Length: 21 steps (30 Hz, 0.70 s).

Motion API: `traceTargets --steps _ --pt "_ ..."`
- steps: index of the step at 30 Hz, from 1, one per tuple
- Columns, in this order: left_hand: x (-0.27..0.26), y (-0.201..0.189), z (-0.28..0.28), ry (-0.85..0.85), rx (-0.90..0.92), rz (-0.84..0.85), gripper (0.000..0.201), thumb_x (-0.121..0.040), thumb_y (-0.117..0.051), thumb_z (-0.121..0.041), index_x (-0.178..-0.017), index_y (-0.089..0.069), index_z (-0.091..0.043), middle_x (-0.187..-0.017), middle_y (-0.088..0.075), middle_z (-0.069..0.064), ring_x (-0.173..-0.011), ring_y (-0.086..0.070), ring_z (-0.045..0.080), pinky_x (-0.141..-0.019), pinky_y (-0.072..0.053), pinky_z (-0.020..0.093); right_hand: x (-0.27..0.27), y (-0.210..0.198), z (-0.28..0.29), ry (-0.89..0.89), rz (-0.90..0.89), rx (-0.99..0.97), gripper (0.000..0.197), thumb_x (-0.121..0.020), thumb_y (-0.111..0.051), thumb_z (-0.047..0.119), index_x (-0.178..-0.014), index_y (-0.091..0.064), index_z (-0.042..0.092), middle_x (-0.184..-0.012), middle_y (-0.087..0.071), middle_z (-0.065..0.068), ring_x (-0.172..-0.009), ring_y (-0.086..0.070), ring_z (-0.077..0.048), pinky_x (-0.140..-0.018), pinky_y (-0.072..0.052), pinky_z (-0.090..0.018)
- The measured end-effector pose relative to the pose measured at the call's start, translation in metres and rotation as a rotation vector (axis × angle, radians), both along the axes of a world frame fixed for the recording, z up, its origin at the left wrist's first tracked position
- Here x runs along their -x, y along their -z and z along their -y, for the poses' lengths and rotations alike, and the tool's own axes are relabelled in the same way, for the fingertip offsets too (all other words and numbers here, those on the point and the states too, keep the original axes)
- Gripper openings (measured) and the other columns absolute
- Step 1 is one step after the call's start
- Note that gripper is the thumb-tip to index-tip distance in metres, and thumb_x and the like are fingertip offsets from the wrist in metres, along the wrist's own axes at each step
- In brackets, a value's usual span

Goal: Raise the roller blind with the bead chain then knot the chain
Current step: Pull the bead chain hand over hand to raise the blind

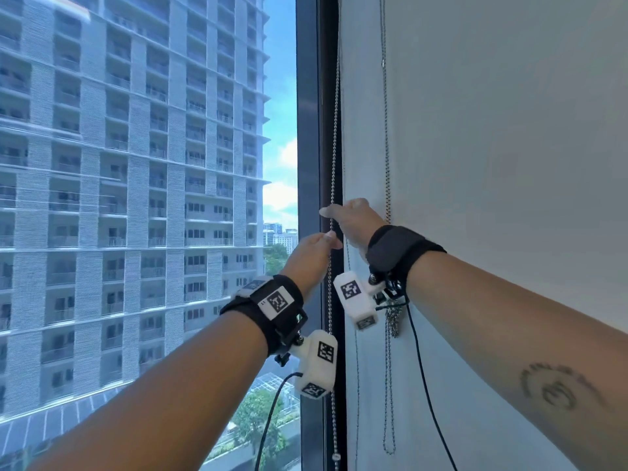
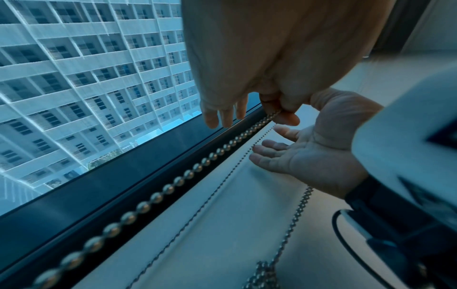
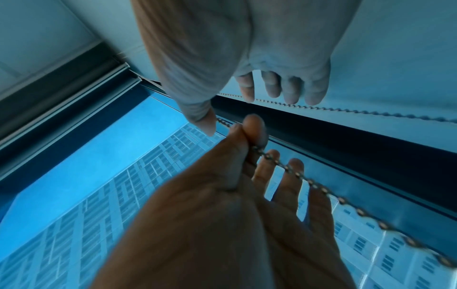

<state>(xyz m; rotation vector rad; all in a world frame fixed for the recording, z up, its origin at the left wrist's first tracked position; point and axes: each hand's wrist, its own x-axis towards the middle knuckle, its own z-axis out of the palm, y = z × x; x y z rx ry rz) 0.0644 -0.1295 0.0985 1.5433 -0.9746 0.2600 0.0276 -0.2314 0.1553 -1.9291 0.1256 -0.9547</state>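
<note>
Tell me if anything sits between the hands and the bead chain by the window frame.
Nothing visible does. The left hand already pinches the bead chain between thumb and forefinger. The right hand is just above it on the same strand with its fingers relaxed; whether it touches the chain cannot be told.

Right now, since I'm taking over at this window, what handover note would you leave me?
Left hand: pinch grip on the bead chain beside the window frame.
Right hand: open just above, thumb near the chain, holding nothing.
White blind hangs at the right; a second chain lies over it, bunched lower down.
Done: cannot tell how far raised.
Left: no knot shows in the held chain.
</note>
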Motion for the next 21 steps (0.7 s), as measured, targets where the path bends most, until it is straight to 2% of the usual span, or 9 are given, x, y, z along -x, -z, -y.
traceTargets --steps 2,3,4,5,7,10,13,17,21 --pt "-0.004 0.007 0.001 -0.010 -0.034 0.013 0.035 -0.106 -0.034 -0.029 -0.080 -0.058 -0.024 -0.095 -0.059 0.002 -0.087 -0.052 0.016 -0.079 -0.041 0.033 -0.003 0.007 -0.004 -0.012 -0.007 -0.027 0.065 -0.085 -0.067 0.039 -0.135 -0.038 0.010 -0.103 -0.060 -0.006 -0.080 -0.057 -0.018 -0.078 -0.046 -0.034" --pt "-0.005 0.011 0.000 -0.005 -0.053 0.020 0.036 -0.106 -0.033 -0.028 -0.079 -0.056 -0.025 -0.095 -0.058 0.003 -0.086 -0.052 0.017 -0.080 -0.042 0.033 -0.006 0.011 -0.005 -0.029 -0.022 -0.055 0.061 -0.083 -0.069 0.040 -0.130 -0.041 0.011 -0.087 -0.060 -0.004 -0.069 -0.055 -0.016 -0.075 -0.050 -0.038" --pt "-0.005 0.015 0.000 0.009 -0.062 0.011 0.037 -0.107 -0.032 -0.028 -0.080 -0.056 -0.024 -0.098 -0.059 0.006 -0.088 -0.054 0.019 -0.083 -0.044 0.035 -0.009 0.015 -0.005 -0.071 -0.038 -0.103 0.059 -0.081 -0.069 0.040 -0.124 -0.047 0.006 -0.077 -0.057 -0.004 -0.063 -0.053 -0.017 -0.075 -0.054 -0.044" --pt "-0.005 0.020 -0.001 0.030 -0.062 -0.005 0.037 -0.107 -0.032 -0.030 -0.081 -0.058 -0.022 -0.103 -0.062 0.009 -0.093 -0.057 0.022 -0.089 -0.046 0.038 -0.012 0.020 -0.005 -0.136 -0.025 -0.172 0.050 -0.084 -0.068 0.038 -0.116 -0.051 0.003 -0.073 -0.054 -0.005 -0.060 -0.051 -0.018 -0.069 -0.055 -0.043" --pt "-0.008 0.032 -0.001 0.071 -0.058 -0.067 0.033 -0.103 -0.038 -0.036 -0.088 -0.062 -0.020 -0.113 -0.067 0.012 -0.106 -0.061 0.027 -0.102 -0.045 0.048 -0.015 0.030 -0.007 -0.252 0.026 -0.276 0.025 -0.097 -0.057 0.030 -0.099 -0.055 0.005 -0.071 -0.050 -0.007 -0.058 -0.046 -0.017 -0.051 -0.041 -0.032" --pt "-0.016 0.056 0.000 0.178 0.020 -0.206 0.037 -0.093 -0.043 -0.045 -0.106 -0.068 -0.020 -0.120 -0.071 0.011 -0.115 -0.064 0.029 -0.107 -0.042 0.055 -0.019 0.048 -0.012 -0.291 0.078 -0.343 0.032 -0.104 -0.043 0.035 -0.087 -0.055 0.011 -0.065 -0.047 -0.001 -0.052 -0.041 -0.014 -0.050 -0.035 -0.029" --pt "-0.015 0.078 0.000 0.260 0.093 -0.273 0.031 -0.102 -0.041 -0.034 -0.114 -0.066 -0.019 -0.118 -0.072 0.013 -0.106 -0.069 0.029 -0.104 -0.046 0.056 -0.023 0.069 -0.016 -0.307 0.092 -0.365 0.037 -0.105 -0.039 0.040 -0.080 -0.051 0.016 -0.057 -0.042 0.003 -0.045 -0.035 -0.011 -0.050 -0.032 -0.027" --pt "-0.013 0.117 0.000 0.370 0.115 -0.379 0.028 -0.100 -0.046 -0.037 -0.107 -0.069 -0.023 -0.118 -0.071 0.017 -0.111 -0.066 0.037 -0.104 -0.044 0.060 -0.017 0.104 -0.021 -0.320 0.115 -0.413 0.034 -0.105 -0.037 0.033 -0.076 -0.046 0.017 -0.055 -0.037 0.003 -0.043 -0.030 -0.010 -0.050 -0.029 -0.028" --pt "-0.008 0.161 -0.008 0.417 0.096 -0.488 0.029 -0.103 -0.046 -0.033 -0.102 -0.061 -0.008 -0.107 -0.069 0.021 -0.100 -0.066 0.033 -0.103 -0.044 0.063 -0.009 0.150 -0.022 -0.299 0.112 -0.437 0.035 -0.107 -0.034 0.037 -0.082 -0.048 0.016 -0.056 -0.035 0.004 -0.043 -0.028 -0.010 -0.050 -0.033 -0.027"
